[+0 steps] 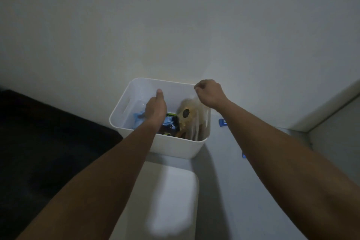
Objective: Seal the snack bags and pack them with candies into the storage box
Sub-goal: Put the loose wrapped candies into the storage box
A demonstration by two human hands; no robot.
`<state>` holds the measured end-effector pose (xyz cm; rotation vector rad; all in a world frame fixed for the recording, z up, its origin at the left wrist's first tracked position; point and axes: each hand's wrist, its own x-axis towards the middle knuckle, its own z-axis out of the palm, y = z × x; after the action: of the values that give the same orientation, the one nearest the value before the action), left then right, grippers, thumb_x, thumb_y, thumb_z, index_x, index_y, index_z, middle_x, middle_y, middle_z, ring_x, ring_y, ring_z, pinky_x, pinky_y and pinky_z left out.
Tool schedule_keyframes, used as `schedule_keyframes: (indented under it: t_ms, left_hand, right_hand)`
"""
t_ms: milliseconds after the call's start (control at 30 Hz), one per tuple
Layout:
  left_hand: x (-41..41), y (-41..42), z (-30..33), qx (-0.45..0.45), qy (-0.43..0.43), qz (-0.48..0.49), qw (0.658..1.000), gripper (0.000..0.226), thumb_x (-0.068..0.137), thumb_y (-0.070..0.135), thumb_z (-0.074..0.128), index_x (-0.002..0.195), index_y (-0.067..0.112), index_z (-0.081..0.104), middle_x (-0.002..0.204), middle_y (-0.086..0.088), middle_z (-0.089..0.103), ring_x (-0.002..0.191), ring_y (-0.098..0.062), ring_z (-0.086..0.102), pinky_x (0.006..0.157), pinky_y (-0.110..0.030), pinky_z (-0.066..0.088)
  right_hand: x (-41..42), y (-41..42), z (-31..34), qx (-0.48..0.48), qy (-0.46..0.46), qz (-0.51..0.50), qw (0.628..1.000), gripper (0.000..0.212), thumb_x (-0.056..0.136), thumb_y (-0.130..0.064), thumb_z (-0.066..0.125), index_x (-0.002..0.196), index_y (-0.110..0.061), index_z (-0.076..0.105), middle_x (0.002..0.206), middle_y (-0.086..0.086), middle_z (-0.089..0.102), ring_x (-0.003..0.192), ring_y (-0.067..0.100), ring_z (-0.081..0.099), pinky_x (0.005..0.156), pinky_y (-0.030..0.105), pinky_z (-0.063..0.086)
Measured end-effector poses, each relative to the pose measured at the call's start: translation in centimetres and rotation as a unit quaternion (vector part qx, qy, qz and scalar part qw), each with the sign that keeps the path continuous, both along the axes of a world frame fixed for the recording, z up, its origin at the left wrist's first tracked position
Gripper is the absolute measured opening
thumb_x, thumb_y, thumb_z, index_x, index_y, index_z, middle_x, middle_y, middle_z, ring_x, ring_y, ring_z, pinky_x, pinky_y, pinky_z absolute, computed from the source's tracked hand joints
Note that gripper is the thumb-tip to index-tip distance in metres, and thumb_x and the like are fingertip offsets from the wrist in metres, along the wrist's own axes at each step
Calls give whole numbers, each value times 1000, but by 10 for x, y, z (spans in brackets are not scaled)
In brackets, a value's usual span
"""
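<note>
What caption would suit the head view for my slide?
Right hand lowers a clear snack bag into the white storage box while the left hand reaches among packets inside.

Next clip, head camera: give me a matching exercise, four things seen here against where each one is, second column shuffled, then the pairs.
Things:
1. storage box
2. clear snack bag
3. blue clip
4. left hand

Places:
A. on the table to the right of the box
B. reaching down inside the box
C. against the wall, at the far edge of the table
D. hanging from the right hand, its lower part in the box

Pairs: 1-C, 2-D, 3-A, 4-B
</note>
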<state>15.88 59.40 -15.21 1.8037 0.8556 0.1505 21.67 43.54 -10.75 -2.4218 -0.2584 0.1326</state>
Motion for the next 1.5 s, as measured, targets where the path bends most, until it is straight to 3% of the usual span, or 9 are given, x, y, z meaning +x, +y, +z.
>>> schedule_keyframes:
  t_ms: [400, 567, 700, 800, 967, 1167, 1267, 1433, 1500]
  left_hand:
    - [8, -168, 0, 142, -273, -238, 921, 36, 90, 41, 49, 101, 10, 64, 101, -6, 65, 90, -22, 62, 83, -38, 51]
    - [7, -224, -59, 201, -172, -355, 897, 47, 85, 35, 65, 123, 9, 55, 121, -7, 57, 115, -24, 53, 97, -35, 44]
    - [8, -244, -114, 305, -46, -441, 843, 85, 72, 44, 72, 144, 21, 32, 139, -8, 43, 129, -30, 40, 106, -39, 33]
    - [13, -251, -147, 398, -1, -475, 785, 119, 46, 68, 77, 146, 19, 31, 146, -18, 39, 131, -39, 42, 104, -53, 35]
    - [40, -253, -194, 445, 8, -513, 734, 144, 22, 85, 68, 144, 15, 34, 146, -30, 36, 126, -51, 44, 87, -67, 41]
    - [76, -248, -194, 442, 23, -493, 749, 136, 28, 96, 50, 148, 36, 24, 159, -19, -7, 141, -54, -6, 103, -74, 10]
    - [87, -244, -196, 428, 59, -490, 757, 125, 38, 87, 64, 146, 48, 16, 158, -7, -19, 141, -45, -21, 107, -70, 4]
    - [82, -244, -194, 442, -39, -446, 777, 89, 40, 82, 51, 117, 39, 60, 131, -5, 47, 124, -32, 33, 91, -54, 40]
    - [76, -247, -189, 428, -39, -442, 788, 74, 48, 72, 56, 112, 37, 63, 118, -1, 50, 112, -30, 41, 88, -43, 41]
  right_hand:
    - [-3, -195, -44, -23, 69, -154, 985, 30, 90, -21, 58, 113, -5, 67, 119, 14, 67, 113, 29, 59, 95, 31, 44]
    - [-18, -258, -91, -75, 102, -173, 977, 49, 82, -35, 69, 124, -10, 59, 121, 11, 64, 112, 29, 59, 89, 30, 45]
    - [-19, -290, -138, -109, 107, -97, 984, 81, 49, -66, 69, 120, -28, 59, 116, 6, 62, 113, 30, 57, 92, 35, 49]
    - [-17, -300, -153, -184, 148, -6, 972, 126, 44, -63, 83, 149, -31, 20, 156, 11, 18, 144, 34, 17, 114, 51, 28]
    - [6, -301, -181, -322, 164, 115, 925, 154, 41, -62, 87, 144, -42, -25, 154, 9, -34, 143, 42, -22, 110, 70, 9]
    - [40, -301, -203, -338, 115, 169, 919, 144, 43, -67, 83, 141, -52, -21, 153, 5, -37, 142, 46, -19, 104, 77, 17]
    - [41, -303, -207, -350, 80, 163, 919, 127, 49, -70, 78, 144, -52, -3, 157, 5, -27, 143, 45, 1, 102, 70, 28]
    - [36, -312, -211, -283, 25, 122, 951, 80, 70, -62, 71, 138, -37, 36, 151, 4, 26, 123, 33, 37, 95, 46, 44]
    - [31, -311, -214, -237, 25, 93, 967, 68, 76, -50, 72, 135, -32, 44, 143, 5, 37, 116, 32, 43, 93, 41, 45]
